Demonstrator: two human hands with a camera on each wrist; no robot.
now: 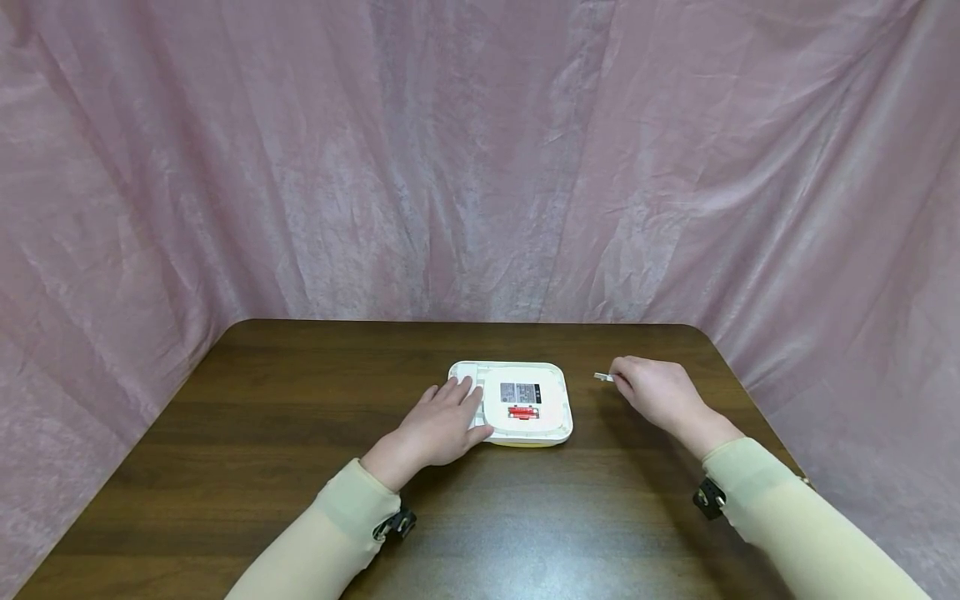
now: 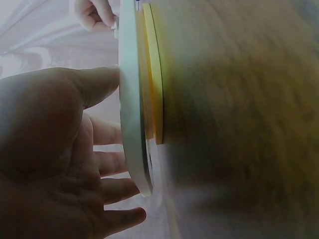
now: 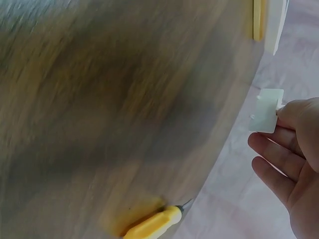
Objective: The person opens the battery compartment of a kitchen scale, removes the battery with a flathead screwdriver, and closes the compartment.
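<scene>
From the head camera, our left hand (image 1: 442, 421) rests flat, fingers straight, on the upturned white scale (image 1: 551, 417) at mid-table (image 1: 300, 400); red batteries (image 1: 523, 412) sit exposed, so the compartment is open. Our right hand (image 1: 654, 390) pinches the battery cover (image 1: 602, 377) off to the right.

At the left wrist, fingers (image 2: 107, 82) press the scale's edge (image 2: 130, 99).

At the right wrist, the cover (image 3: 266, 110) is held; refitting it seems left.

Both arms reach forward in cream sleeves, each with a strap at the wrist. The left hand (image 1: 442, 425) lies palm down, fingers straight and spread. The right hand (image 1: 654, 392) has thumb and forefinger pinched together
</scene>
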